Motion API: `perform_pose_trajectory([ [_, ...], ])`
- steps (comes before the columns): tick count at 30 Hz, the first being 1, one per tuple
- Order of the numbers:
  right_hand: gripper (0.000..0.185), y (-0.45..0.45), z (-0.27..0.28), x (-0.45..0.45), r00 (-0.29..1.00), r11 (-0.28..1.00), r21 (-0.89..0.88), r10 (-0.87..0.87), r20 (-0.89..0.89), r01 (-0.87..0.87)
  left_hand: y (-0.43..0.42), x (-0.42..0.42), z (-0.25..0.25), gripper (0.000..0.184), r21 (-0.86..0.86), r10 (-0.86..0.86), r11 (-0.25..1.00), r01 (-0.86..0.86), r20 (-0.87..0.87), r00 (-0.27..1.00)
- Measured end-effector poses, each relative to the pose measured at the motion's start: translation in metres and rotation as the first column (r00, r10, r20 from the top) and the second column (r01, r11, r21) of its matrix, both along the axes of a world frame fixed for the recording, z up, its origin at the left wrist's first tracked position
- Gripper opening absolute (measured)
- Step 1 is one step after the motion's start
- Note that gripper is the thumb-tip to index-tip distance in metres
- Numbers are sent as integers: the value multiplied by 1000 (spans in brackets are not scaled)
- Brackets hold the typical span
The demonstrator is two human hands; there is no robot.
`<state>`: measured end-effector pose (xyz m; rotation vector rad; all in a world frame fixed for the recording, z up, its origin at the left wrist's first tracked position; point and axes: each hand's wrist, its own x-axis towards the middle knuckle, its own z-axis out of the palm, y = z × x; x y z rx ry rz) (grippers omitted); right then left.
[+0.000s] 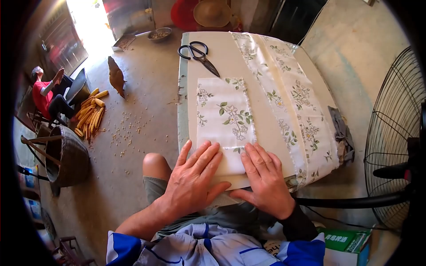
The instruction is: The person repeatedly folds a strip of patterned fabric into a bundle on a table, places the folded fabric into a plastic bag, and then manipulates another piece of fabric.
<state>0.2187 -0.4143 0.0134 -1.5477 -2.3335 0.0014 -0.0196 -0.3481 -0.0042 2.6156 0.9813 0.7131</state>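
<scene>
On a pale board lies a rectangular piece of white floral cloth (pixel 226 113) with a frayed right edge. My left hand (pixel 195 177) lies flat with fingers spread on the lower left part of this cloth. Opposite it, my right hand (pixel 266 179) rests palm down on the lower right corner, its fingers stretched out. Neither hand grips anything. Black-handled scissors (pixel 202 57) lie above the cloth, their tip close to its top edge. A longer strip of the same floral fabric (pixel 297 97) runs along the right side of the board (pixel 213 40).
A large fan (pixel 395 128) stands at the right. Grey cloth (pixel 341 133) hangs at the board's right edge. At the left are a basket (pixel 69 155), corn cobs (pixel 91 115), a chicken (pixel 116 76) and a seated person (pixel 44 95). A green box (pixel 346 239) is at the lower right.
</scene>
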Motion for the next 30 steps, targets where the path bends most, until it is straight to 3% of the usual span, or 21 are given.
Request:
perform_pose_trajectory([
  [8, 56, -18, 5, 14, 994, 994, 31, 105, -37, -104, -27, -13, 2, 68, -1, 3, 1000, -3, 54, 999],
  [17, 62, -12, 5, 19, 980, 990, 80, 125, -155, -113, -17, -17, 7, 55, 50, -6, 999, -1, 131, 991],
  [20, 66, -10, 2, 17, 977, 993, 110, 72, -200, -50, -7, -24, 7, 51, 18, -68, 998, 66, 154, 986],
  [23, 68, -6, 4, 15, 973, 993, 113, 13, -232, 14, 0, -24, 7, 48, 42, -17, 999, 9, 182, 983],
  [30, 70, 5, -3, 10, 933, 985, 119, -78, -351, 127, 10, -22, 2, 61, 89, 45, 994, -66, 226, 973],
])
